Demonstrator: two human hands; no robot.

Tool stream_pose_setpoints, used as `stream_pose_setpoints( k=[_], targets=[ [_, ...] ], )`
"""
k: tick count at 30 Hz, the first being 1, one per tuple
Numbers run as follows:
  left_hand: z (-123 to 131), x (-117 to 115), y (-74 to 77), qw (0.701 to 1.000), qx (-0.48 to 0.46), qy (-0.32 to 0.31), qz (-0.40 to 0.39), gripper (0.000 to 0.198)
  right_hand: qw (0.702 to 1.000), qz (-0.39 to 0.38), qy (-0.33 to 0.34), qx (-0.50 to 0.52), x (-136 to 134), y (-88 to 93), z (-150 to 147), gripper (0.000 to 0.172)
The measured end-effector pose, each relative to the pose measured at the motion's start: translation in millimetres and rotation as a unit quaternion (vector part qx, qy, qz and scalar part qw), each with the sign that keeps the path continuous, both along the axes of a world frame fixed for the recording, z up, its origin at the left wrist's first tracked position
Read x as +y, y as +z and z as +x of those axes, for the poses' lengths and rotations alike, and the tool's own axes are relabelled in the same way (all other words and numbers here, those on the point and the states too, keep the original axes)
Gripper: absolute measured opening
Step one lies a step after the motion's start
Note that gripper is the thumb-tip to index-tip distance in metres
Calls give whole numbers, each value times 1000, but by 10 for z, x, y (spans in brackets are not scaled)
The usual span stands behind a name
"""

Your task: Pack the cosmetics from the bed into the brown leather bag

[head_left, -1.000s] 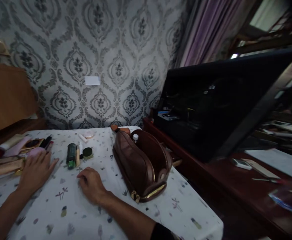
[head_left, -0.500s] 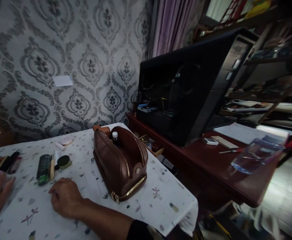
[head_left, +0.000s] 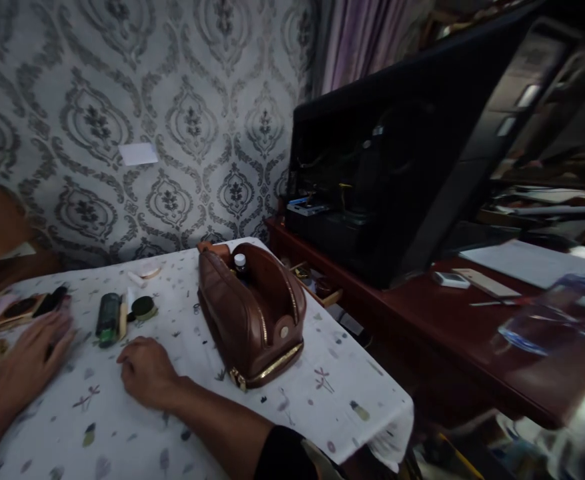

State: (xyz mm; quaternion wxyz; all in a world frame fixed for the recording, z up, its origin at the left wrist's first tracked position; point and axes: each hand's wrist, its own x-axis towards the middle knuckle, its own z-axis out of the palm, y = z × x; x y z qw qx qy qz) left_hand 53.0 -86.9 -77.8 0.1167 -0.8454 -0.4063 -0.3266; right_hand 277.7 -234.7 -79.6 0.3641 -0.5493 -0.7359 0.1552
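My left hand (head_left: 35, 353) lies at the left of the table with fingers stretched out. Its fingertips reach a dark tube (head_left: 52, 300), partly covered; whether they touch it I cannot tell. Resting on the tablecloth, my right hand (head_left: 147, 372) has its fingers curled in, and nothing shows in them. Just beyond it are a green bottle (head_left: 108, 319), a slim tan tube (head_left: 123, 319) and a round dark-green jar (head_left: 143, 307). To its right stands a brown leather bag (head_left: 237, 313), its top unzipped and gaping. A white-capped bottle (head_left: 240, 261) pokes up inside.
Compacts and pouches (head_left: 7, 313) crowd the table's left end. A pale compact (head_left: 148, 272) lies at the back. On the right, a red-brown desk (head_left: 422, 327) carries a black computer case (head_left: 372, 167), a clear plastic container (head_left: 547, 313) and papers (head_left: 507, 263). A drawer (head_left: 329, 297) sticks out.
The camera view has swung slightly left, so more of the left side shows. My left hand has slid forward toward the dark tubes. My right hand stays curled on the cloth.
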Motion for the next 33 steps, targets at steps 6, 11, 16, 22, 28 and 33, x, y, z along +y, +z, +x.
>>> stream_pose_setpoints(
  k=[6,11,16,22,28,33],
  targets=[
    [67,-97,-1,995,-22,95,15,46,998,5,2,69,8,-55,4,24],
    [-26,-17,-101,996,-9,84,10,46,994,32,31,99,84,-163,37,22],
    [9,-76,-106,999,43,22,10,44,988,60,56,134,104,-218,51,21],
    [85,-168,-43,995,100,-15,-14,38,987,40,67,141,115,-163,60,21],
    [68,-210,44,996,76,44,-29,41,987,30,61,143,85,-136,45,22],
    [-178,-106,112,969,11,246,-24,44,988,25,56,140,87,-145,44,22]
  ],
)
